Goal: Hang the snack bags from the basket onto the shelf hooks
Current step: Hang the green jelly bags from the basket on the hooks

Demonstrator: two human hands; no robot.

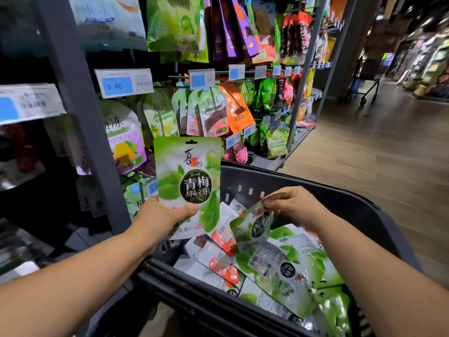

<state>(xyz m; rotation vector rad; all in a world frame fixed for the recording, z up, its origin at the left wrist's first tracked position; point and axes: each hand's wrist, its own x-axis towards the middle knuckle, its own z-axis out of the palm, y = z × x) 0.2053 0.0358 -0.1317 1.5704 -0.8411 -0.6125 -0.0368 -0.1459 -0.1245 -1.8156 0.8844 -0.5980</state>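
Observation:
My left hand [167, 215] grips a green plum-jelly bag [188, 176] by its lower edge and holds it upright in front of the shelf, hang hole at the top. My right hand [295, 205] pinches the top of a second green bag [251, 226], lifted slightly above the pile. The dark basket [272, 181] below holds several more green and red snack bags [279, 266]. Shelf hooks [179, 77] with hanging pouches sit above and behind the raised bag.
A grey shelf upright [80, 113] stands left of the raised bag. Price tags [124, 82] front the hook rows. The shelf runs away to the right along a wooden aisle floor [379, 152], where a cart [364, 88] stands far off.

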